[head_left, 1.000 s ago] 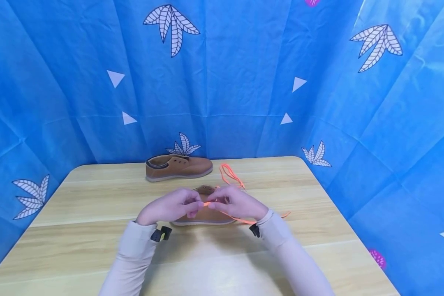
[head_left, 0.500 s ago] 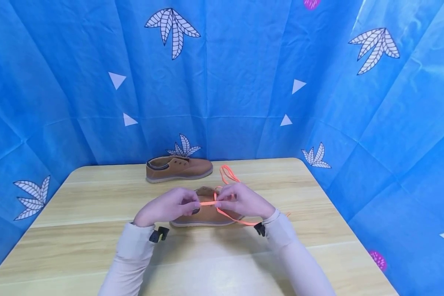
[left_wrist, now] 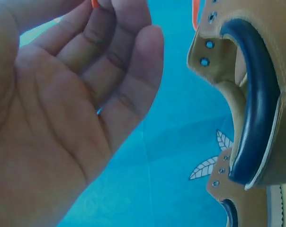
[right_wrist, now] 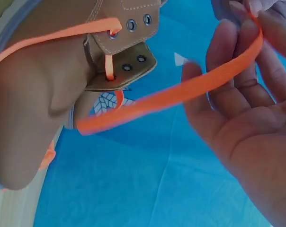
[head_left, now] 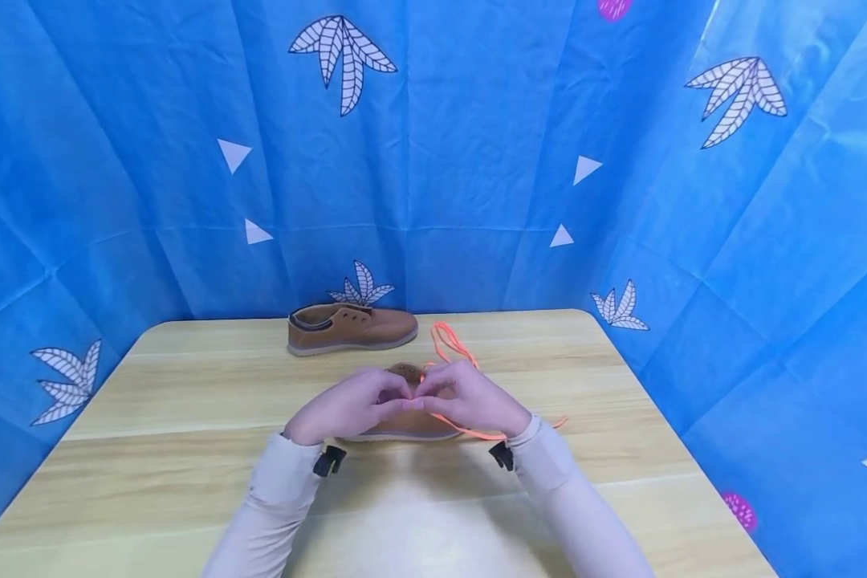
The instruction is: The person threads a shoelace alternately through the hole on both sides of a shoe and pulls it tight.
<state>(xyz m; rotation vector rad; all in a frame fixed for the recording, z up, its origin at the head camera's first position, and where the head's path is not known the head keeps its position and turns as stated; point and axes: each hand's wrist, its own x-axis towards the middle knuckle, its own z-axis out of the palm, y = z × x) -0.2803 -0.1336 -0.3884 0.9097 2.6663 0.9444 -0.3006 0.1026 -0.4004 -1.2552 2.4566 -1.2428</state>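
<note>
A brown lace-up shoe [head_left: 405, 425] lies on the table with its toe to the right, partly covered by both hands. An orange shoelace [right_wrist: 181, 92] runs through its lowest eyelets, as the right wrist view shows, and loops up to the fingertips. Over the shoe, my left hand [head_left: 347, 409] pinches the lace between thumb and finger. My right hand [head_left: 470, 399] pinches it too, its fingertips meeting those of the left. The upper eyelets [right_wrist: 131, 25] hold no lace. Exactly how the lace lies between the fingertips is hidden.
A second brown shoe [head_left: 354, 329], without a lace, stands behind at the table's back edge. Loose orange lace [head_left: 451, 341] lies behind the right hand, and another end [head_left: 559, 422] to its right. A blue curtain [head_left: 477, 160] encloses the wooden table [head_left: 188, 466].
Half a second ago the hands stood apart with a short stretch of lace between them. The left hand has since moved right and the right slightly left, so their fingertips meet.
</note>
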